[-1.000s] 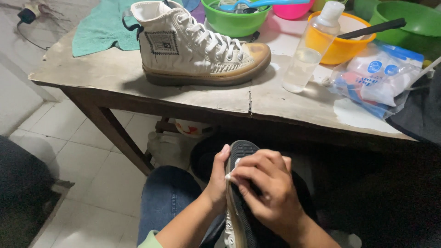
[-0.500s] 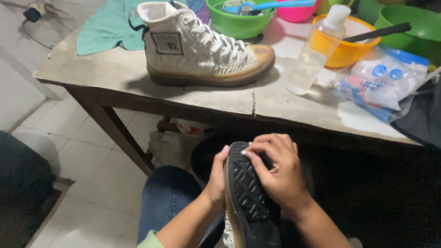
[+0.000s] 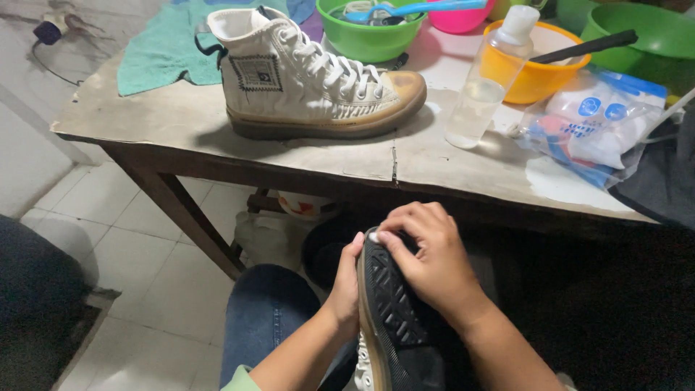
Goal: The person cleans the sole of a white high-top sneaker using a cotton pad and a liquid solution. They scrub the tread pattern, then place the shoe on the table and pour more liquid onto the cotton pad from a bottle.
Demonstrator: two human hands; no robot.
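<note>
1. The left hand (image 3: 346,284) grips the upturned sneaker (image 3: 394,318) from its left side, fingers curled behind the shoe and mostly hidden, thumb lying against the pale rubber edge of the sole.
2. The right hand (image 3: 431,261) lies over the toe end of the same sneaker, its fingers (image 3: 405,230) bent and closed down on the toe rim; a small white piece (image 3: 374,236), too small to identify, shows at the fingertips.
3. The sneaker is held sole-up over the person's lap, between the two hands, its black patterned tread facing the camera and the white laced upper showing below the left wrist.
4. A jeans-clad knee (image 3: 264,318) sits just left of and below the left hand.
5. Beyond the fingers, up on the wooden worktop (image 3: 145,116), a second white high-top sneaker (image 3: 318,83) stands upright, toe pointing right.
6. Further right of that shoe stands a clear plastic bottle (image 3: 486,87) with a white cap, and behind it an orange bowl (image 3: 532,76) with a dark handle resting across it.
7. A green bowl (image 3: 369,40) sits behind the standing sneaker, a teal cloth (image 3: 159,51) to its left.
8. A plastic bag (image 3: 594,127) of white and blue contents lies at the worktop's right end, well apart from both hands.
</note>
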